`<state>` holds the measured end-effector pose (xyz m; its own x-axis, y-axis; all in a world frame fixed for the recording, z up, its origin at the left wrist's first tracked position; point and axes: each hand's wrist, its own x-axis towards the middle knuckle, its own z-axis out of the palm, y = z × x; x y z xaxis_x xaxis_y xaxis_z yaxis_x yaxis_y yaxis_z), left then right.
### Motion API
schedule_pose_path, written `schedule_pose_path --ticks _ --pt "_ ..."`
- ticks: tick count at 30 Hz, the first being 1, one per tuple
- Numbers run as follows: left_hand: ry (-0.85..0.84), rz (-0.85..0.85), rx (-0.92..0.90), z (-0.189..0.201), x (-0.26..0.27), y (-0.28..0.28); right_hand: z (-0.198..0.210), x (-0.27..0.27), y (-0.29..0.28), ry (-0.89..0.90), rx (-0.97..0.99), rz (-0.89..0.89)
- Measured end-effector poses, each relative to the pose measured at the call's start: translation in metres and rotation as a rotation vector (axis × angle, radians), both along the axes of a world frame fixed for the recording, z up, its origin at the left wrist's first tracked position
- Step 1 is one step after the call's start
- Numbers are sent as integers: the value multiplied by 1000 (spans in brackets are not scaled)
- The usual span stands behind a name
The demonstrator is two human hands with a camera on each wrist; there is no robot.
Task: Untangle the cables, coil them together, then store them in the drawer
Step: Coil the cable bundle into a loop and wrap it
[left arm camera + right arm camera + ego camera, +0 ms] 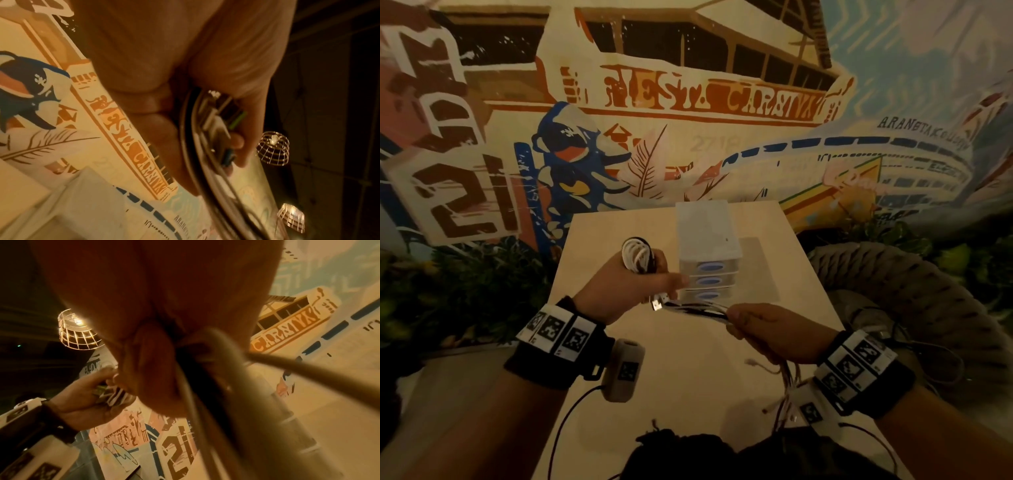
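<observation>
Fingers [671, 281] of left hand [619, 291] clench the coil [637, 255]; right hand [774, 334] pinches loose cables [698, 308] taut, probably for wrapping on.

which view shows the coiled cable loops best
The head view: the coiled loops stick out above the left hand, whole and sharp. The left wrist view shows only blurred strands across the palm; the right wrist view shows a small striped bit, far off.

Black wristbands [558, 356]; checkered marker tags [856, 363]

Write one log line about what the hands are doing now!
left hand: holds coiled cables | right hand: pinches loose ends | drawer unit: drawers closed
</observation>
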<state>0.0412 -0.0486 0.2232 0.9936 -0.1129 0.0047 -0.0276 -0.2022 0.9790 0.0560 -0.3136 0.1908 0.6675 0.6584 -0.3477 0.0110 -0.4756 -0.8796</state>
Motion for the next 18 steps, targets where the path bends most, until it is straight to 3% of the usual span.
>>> schedule_pose_path --ticks 6,13,18 --pt "-52 -133 300 -6 -8 -6 4 0 -5 92 -50 -22" --pt "-61 -188 403 -11 -16 -6 1 3 5 -5 -163 -48" --pt "-64 -325 619 -10 -18 -10 3 5 9 -13 -192 -50"
